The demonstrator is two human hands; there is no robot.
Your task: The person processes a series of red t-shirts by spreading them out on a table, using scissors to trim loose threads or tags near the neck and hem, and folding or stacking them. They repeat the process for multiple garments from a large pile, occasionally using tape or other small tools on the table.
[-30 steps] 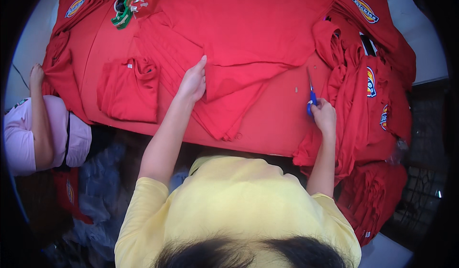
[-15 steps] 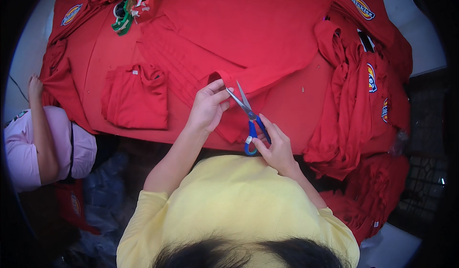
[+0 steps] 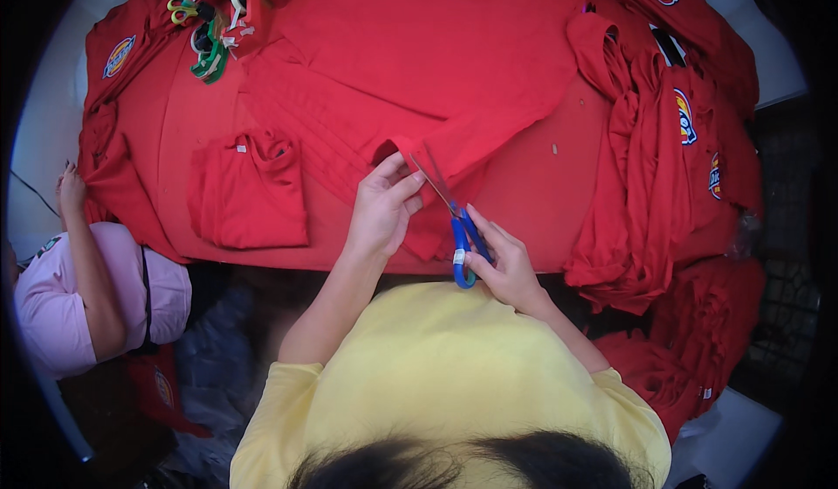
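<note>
My left hand (image 3: 384, 205) pinches the edge of a red garment (image 3: 436, 61) that is spread flat across the table. In my right hand (image 3: 504, 262) is a pair of scissors with blue handles (image 3: 461, 245). Their blades are parted and point away from me, beside my left fingertips at the garment's near corner. Whether the blades touch the cloth I cannot tell. A dark fold opening shows just above my left fingers.
A folded red garment (image 3: 249, 192) lies to the left. Green and red tape dispensers (image 3: 209, 53) and yellow-handled scissors (image 3: 183, 9) stand at the far left. Red garments (image 3: 624, 157) with patches pile up on the right. Another person's hand (image 3: 72, 191) touches red cloth at the left edge.
The whole view has shifted slightly. My left hand keeps its pinch on the cloth. The scissors stay in my right hand beside it, their blades at a slightly different angle.
</note>
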